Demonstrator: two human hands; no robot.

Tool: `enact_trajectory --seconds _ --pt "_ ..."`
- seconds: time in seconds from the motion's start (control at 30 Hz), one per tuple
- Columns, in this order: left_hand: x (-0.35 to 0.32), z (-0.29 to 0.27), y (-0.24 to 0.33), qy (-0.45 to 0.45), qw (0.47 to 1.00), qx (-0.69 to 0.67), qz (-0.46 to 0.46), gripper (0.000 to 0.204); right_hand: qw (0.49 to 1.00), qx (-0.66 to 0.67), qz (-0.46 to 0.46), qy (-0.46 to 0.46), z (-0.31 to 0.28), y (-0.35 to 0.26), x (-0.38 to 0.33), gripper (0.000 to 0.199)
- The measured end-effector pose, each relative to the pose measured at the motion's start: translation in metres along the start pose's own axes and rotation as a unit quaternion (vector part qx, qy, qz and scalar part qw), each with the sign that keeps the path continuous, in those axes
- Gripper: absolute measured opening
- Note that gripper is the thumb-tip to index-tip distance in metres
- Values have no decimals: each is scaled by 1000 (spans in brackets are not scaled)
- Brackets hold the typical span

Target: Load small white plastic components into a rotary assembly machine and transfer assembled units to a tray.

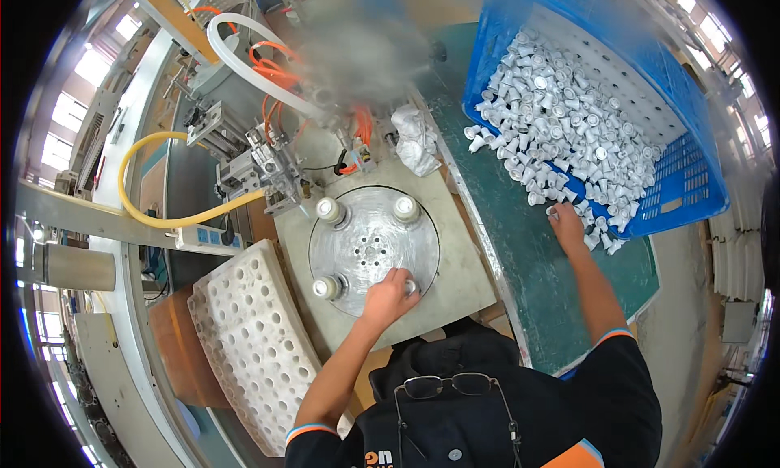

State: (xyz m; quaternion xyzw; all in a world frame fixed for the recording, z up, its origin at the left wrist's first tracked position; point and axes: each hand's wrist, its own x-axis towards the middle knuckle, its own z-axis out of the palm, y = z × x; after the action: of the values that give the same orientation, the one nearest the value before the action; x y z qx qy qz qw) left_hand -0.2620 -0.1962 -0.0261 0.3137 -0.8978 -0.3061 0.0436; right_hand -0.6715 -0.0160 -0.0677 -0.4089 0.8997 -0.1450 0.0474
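though at disc-edge (431, 255), left fingers (397, 276) uncrowded

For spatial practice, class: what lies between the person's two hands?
In the head view: the edge of the round metal plate, the pale square top, then the green tabletop.

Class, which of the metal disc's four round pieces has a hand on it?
The lower-right piece: the left hand touches it; the other three stand untouched.
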Motion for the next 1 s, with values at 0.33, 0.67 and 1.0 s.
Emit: enact_trajectory --seconds 0.33,0.67,1.0 --pt "22 14 -9 26 999 23 -23 50 922 374 -60 -80 0 -169 -59 19" --pt "-12 -29 -20 45 996 -8 -72 48 922 308 -226 -57 50 -239 -88 17" --pt "-219 -213 -272 427 770 67 -470 50 939 193 -259 -119 59 -256 -119 29"
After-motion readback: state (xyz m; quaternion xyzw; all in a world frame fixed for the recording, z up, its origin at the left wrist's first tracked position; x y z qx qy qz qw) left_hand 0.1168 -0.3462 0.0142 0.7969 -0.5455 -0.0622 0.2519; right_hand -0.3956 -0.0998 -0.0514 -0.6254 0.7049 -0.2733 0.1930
